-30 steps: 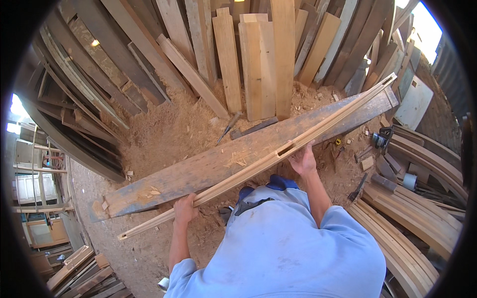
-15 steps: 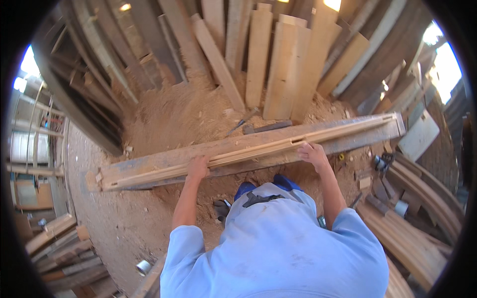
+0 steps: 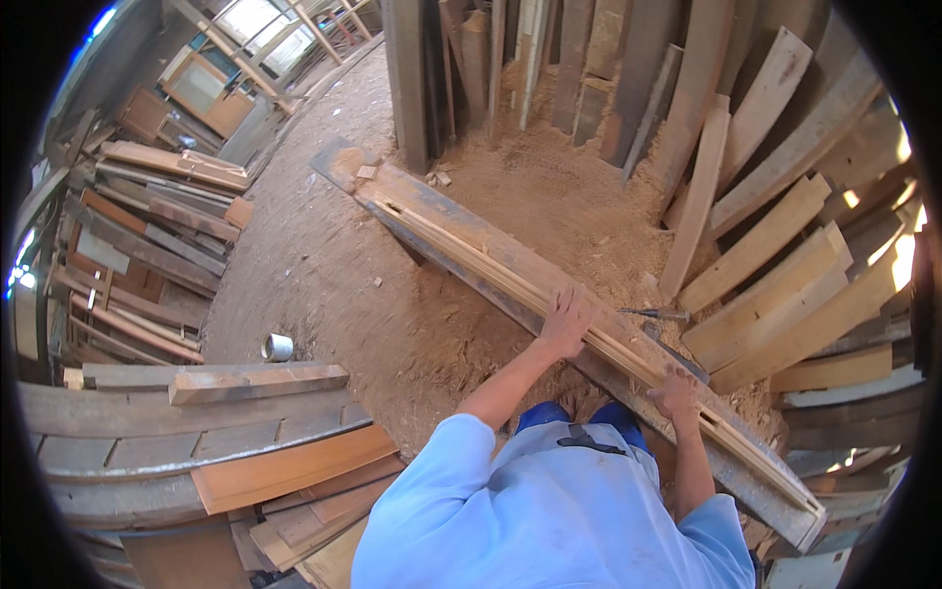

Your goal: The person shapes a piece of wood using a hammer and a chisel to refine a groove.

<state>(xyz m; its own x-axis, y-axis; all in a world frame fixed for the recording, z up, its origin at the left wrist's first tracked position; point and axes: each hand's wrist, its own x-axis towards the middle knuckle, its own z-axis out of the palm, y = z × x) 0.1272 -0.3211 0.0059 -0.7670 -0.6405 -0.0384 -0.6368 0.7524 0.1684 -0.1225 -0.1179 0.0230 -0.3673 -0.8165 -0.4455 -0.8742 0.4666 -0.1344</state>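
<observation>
1. Landmark: long grey plank (image 3: 461, 236), rough and weathered, running from upper centre down to the lower right. Its near end is bent by the lens at the picture's rim; its underside and whatever bears it are hidden.
2. Pale wooden strip (image 3: 510, 270), narrow and moulded, lies lengthwise on top of the plank. It has a slot cut near its far end and another near the right hand.
3. Left hand (image 3: 567, 322): palm down on the strip about midway along the plank, fingers spread and pressing flat. Thumb position hard to make out.
4. Right hand (image 3: 675, 391): further toward the plank's near end, fingers curled over the strip's edge. Fingertips hidden behind the wood, so how tightly it grips cannot be told.
5. Light blue shirt (image 3: 549, 510) hides the person's lower body and the floor under the plank's near part.
6. Sawdust floor (image 3: 549, 196): loose, tan, heaped beyond the plank's far side.
7. Small metal tool (image 3: 655, 314) on the sawdust just beyond the plank, near the left hand; kind unclear.
8. Leaning boards (image 3: 775, 236) beyond the plank, right side: flat, pale to brown, tops cut off.
9. Metal can (image 3: 278, 347), cylindrical, on the floor well apart from the plank, on its left.
10. Stacked curved timber (image 3: 186, 432) left of the can, partly cut by the rim.
</observation>
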